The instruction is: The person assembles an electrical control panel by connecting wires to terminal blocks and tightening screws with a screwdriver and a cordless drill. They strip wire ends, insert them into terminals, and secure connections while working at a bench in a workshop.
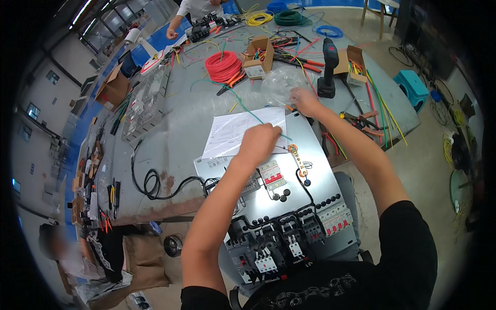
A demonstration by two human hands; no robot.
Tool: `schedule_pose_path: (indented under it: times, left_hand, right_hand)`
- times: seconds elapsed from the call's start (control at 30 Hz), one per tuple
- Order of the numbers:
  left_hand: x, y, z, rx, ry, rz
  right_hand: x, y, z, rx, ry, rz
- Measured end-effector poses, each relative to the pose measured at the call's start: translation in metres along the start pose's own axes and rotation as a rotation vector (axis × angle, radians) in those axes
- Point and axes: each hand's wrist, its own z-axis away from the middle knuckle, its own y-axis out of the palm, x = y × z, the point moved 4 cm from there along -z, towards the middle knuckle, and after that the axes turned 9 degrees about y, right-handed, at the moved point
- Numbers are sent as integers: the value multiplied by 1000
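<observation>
My left hand (260, 143) is closed over the upper part of a metal mounting plate (217, 164). A thin green wire (243, 102) runs to its fingers, its end showing beyond them. My right hand (306, 102) has its fingers drawn together beside a crumpled clear plastic bag (283, 82); what they hold, if anything, is hidden. A small orange-and-black thing shows just below them. On the plate sit a copper bar (298, 161), a circuit breaker with red levers (272, 175), black contactors (266, 260) and a row of small breakers (337, 222). Printed sheets (227, 132) lie under the plate's far edge.
A cordless drill (329, 67) stands right of the bag, near open cardboard boxes (258, 59) and pliers (361, 121). A red wire coil (223, 66) lies farther back. A black cable (155, 191) loops at left. Other people are at the far side and lower left.
</observation>
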Motion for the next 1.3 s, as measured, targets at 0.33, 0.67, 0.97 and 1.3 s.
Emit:
schedule_pose_path:
  times: [0.33, 0.67, 0.97, 1.3]
  left_hand:
    - [115, -65, -83, -280, -369, 215]
    - [-35, -33, -43, -95, -4, 453]
    - [-115, 21, 85, -179, -252, 689]
    - [-126, 39, 76, -137, -409, 942]
  right_hand:
    - [35, -59, 62, -27, 1, -183]
    - [106, -73, 237, 345, 580, -975]
    - [153, -78, 248, 163, 368, -520]
    - [169, -74, 266, -43, 316, -590]
